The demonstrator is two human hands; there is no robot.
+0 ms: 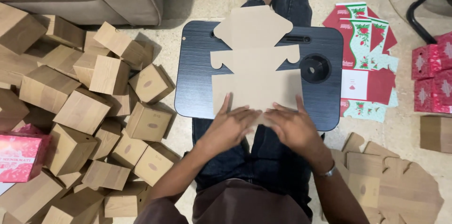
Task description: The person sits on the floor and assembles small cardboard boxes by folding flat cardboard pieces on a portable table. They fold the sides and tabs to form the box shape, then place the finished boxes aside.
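A: Entry, head view. Where does the flat cardboard blank (256, 61) lie relative to the hands?

B: It lies unfolded on the black lap desk (197, 68), which rests across the person's legs. The blank extends straight away from the body, toward the feet. Its long axis runs near-to-far, roughly in line with the legs, with the tabbed, rounded flap at the far end.

A: Contact points?

B: Both at the near edge. The left hand (230, 125) presses flat on the near-left part of the blank, fingers spread and pointing away. The right hand (292, 127) presses on the near-right part, likewise flat. Neither is clenched; neither grips anything. Palms down, holding the near panel against the desk edge.

A: Which hand is nearer?

B: No real difference. They sit side by side, fingertips almost meeting at the blank's centre line. The far flaps are well out of reach of both.

A: Surroundings?

B: Heap of folded brown boxes (84, 111) on the floor to the left. Printed red and green flat sleeves (367, 59) to the right of the desk. Stack of further flat brown blanks (391, 186) at near right.
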